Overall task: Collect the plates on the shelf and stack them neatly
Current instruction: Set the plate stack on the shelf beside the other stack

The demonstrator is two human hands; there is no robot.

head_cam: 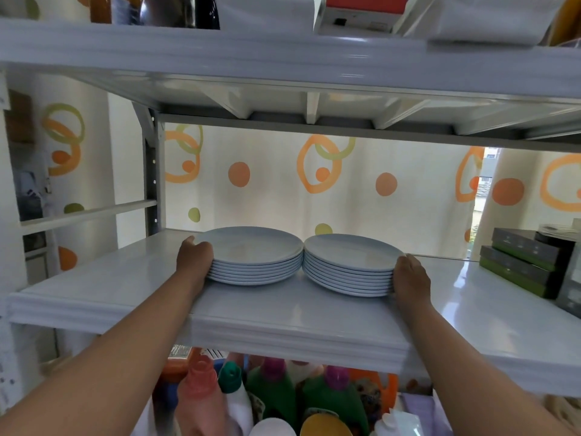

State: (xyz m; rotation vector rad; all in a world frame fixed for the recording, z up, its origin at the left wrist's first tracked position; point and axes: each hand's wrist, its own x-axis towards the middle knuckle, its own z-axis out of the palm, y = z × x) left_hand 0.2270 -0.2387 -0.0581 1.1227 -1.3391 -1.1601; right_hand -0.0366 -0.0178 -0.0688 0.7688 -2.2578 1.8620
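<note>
The plates sit in 2 neat piles on the shelf, the left stack and the right stack, their rims touching. Collecting looks done. Merging them into 1 pile seems to be what is left. They are plain, pale, glossy and evenly nested. The left hand clasps the left stack at 9 o'clock, and the right hand clasps the right stack at 3 o'clock.
</note>
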